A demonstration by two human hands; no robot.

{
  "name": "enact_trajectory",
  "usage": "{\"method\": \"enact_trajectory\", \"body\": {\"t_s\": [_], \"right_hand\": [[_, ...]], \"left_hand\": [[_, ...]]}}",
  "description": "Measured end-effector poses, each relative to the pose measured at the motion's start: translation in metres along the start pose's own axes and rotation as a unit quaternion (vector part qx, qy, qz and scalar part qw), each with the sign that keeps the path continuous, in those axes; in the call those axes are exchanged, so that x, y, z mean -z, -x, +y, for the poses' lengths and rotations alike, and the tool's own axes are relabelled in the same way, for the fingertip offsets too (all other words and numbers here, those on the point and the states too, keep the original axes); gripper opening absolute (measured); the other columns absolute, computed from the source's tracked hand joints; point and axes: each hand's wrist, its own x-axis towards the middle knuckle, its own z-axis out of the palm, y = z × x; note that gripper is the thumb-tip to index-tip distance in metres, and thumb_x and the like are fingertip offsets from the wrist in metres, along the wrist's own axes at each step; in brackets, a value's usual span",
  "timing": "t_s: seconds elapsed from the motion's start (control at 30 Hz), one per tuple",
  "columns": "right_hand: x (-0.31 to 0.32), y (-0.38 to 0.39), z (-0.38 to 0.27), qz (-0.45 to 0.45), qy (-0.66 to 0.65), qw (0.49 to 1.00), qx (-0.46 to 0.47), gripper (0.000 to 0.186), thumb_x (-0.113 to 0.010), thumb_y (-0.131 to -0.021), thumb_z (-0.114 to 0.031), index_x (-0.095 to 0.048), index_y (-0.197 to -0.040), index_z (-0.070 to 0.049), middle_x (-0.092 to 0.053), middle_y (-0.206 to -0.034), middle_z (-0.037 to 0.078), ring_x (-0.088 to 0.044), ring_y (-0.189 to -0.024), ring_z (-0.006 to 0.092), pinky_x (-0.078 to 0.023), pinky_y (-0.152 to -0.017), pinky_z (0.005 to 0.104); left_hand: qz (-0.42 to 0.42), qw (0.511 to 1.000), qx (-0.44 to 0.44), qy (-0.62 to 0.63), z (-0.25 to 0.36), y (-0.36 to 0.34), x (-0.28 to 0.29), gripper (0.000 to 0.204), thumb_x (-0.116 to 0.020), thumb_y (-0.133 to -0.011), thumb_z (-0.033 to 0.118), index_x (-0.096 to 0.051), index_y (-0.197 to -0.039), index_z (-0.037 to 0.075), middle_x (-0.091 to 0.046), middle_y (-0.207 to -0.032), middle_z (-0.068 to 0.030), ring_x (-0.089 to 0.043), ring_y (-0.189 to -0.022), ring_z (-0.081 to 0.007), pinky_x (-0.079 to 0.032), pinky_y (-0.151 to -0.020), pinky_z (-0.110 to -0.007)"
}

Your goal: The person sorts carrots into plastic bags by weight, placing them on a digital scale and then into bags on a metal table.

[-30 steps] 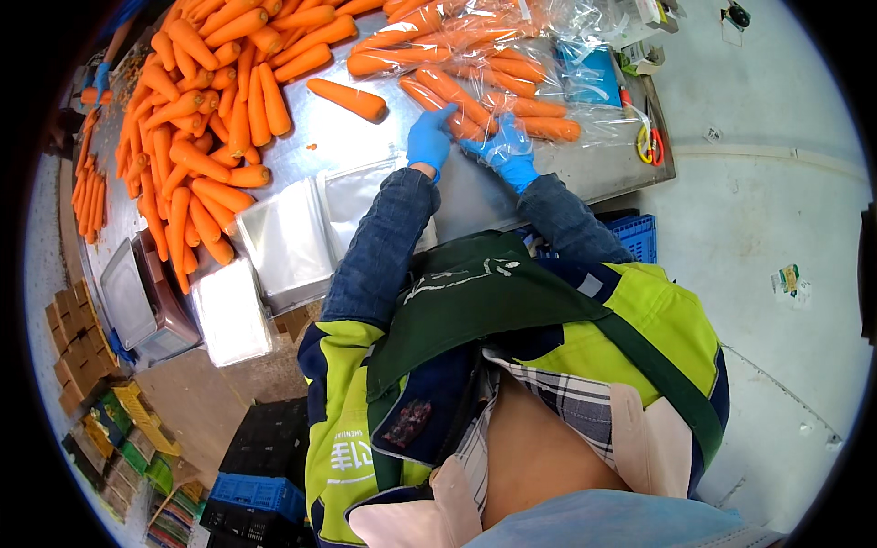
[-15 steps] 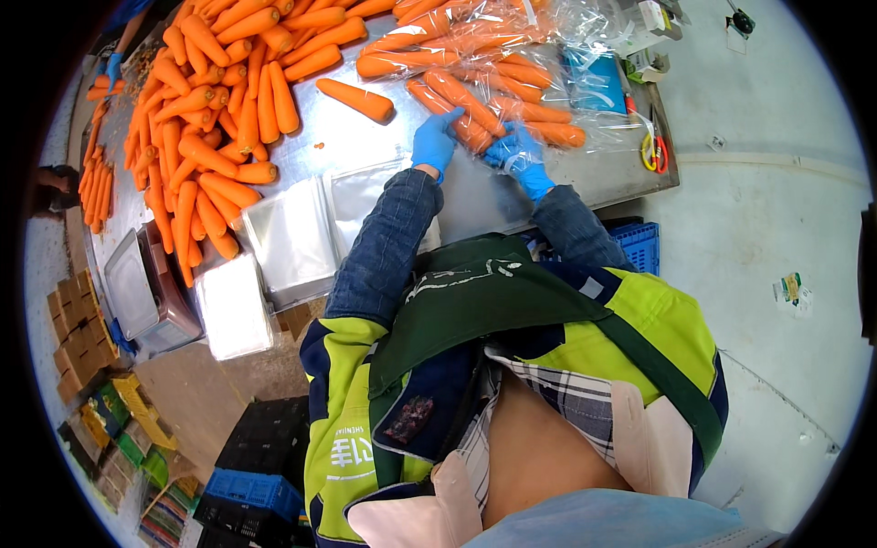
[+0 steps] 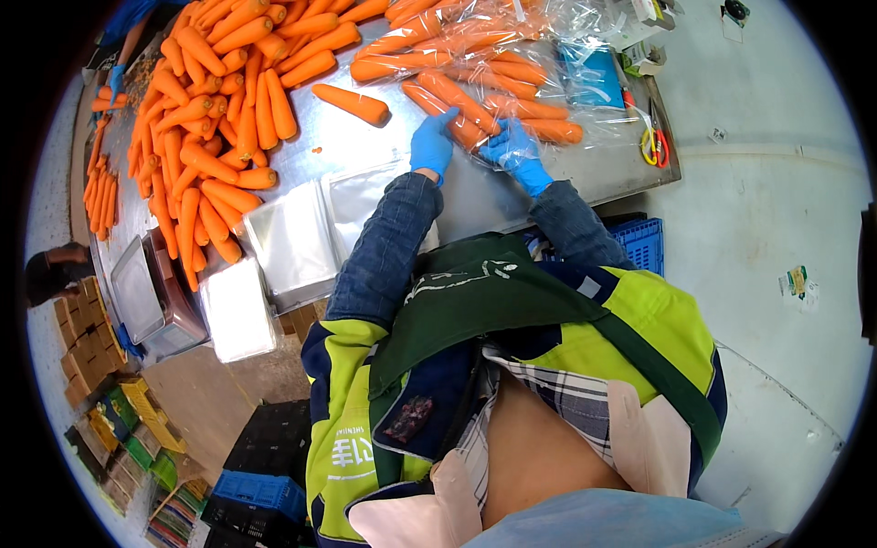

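Both my hands wear blue gloves and are at the near end of a clear plastic bag of carrots [image 3: 463, 102] on the metal table. My left hand [image 3: 432, 143] pinches the bag's near left edge beside a carrot tip. On the right side of the same opening, my right hand [image 3: 515, 153] is closed on the film, its fingertips partly hidden by plastic. More bagged carrots [image 3: 457, 41] lie just beyond. A single loose carrot [image 3: 351, 104] rests left of the bag, and a large heap of carrots [image 3: 215, 160] covers the table's left side.
Stacks of clear flat bags [image 3: 290, 239] lie along the near edge, beside a clear plastic box [image 3: 151, 292]. Scissors [image 3: 654, 146] and a blue packet [image 3: 592, 78] are at the right. A blue crate [image 3: 641, 245] stands below the table. A co-worker's gloved hand [image 3: 116, 82] shows far left.
My hands stay at the bag's near end; the fingers of my right hand have shifted slightly on the film. At the far left edge, another person has come further into view.
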Motion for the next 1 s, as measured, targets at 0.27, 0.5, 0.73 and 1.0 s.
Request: {"method": "enact_trajectory", "body": {"t_s": [0.27, 0.5, 0.73, 1.0], "right_hand": [[-0.004, -0.014, 0.032, 0.075, 0.250, 0.953, 0.154, 0.083, -0.082, -0.059, -0.049, -0.051, -0.122, -0.005, -0.063, -0.110, 0.015, -0.061, -0.101, 0.0329, -0.048, -0.088, 0.0428], [-0.001, -0.026, 0.069, 0.070, 0.194, 0.972, 0.117, 0.080, -0.080, -0.062, -0.045, -0.050, -0.123, -0.004, -0.062, -0.112, 0.017, -0.059, -0.104, 0.0356, -0.047, -0.090, 0.0449], [-0.008, -0.007, 0.020, 0.102, 0.303, 0.941, 0.106, 0.076, -0.080, -0.063, -0.043, -0.051, -0.122, -0.005, -0.062, -0.112, 0.018, -0.060, -0.102, 0.0358, -0.047, -0.089, 0.0449], [-0.001, -0.023, 0.061, 0.092, 0.162, 0.972, 0.141, 0.065, -0.079, -0.066, -0.039, -0.052, -0.116, -0.007, -0.063, -0.105, 0.016, -0.060, -0.099, 0.0354, -0.047, -0.088, 0.0452]], "left_hand": [[0.001, 1.000, -0.006, -0.021, 0.006, 0.002, 0.001, 0.046, -0.045, -0.084, -0.007, -0.066, -0.120, 0.012, -0.066, -0.106, -0.0139, -0.064, -0.094, -0.0261, -0.048, -0.086, -0.032], [-0.002, 0.999, -0.009, -0.035, 0.000, -0.001, -0.001, 0.045, -0.044, -0.085, -0.006, -0.066, -0.119, 0.012, -0.065, -0.110, -0.0182, -0.063, -0.102, -0.0321, -0.048, -0.090, -0.036], [-0.006, 1.000, 0.013, -0.012, 0.004, 0.000, 0.002, 0.047, -0.046, -0.082, -0.009, -0.067, -0.119, 0.012, -0.066, -0.109, -0.0160, -0.064, -0.099, -0.0272, -0.048, -0.088, -0.032], [0.002, 1.000, -0.024, -0.011, -0.004, -0.004, -0.004, 0.052, -0.043, -0.082, -0.011, -0.065, -0.123, 0.012, -0.064, -0.095, -0.0103, -0.059, -0.082, -0.0182, -0.050, -0.078, -0.028]]}}
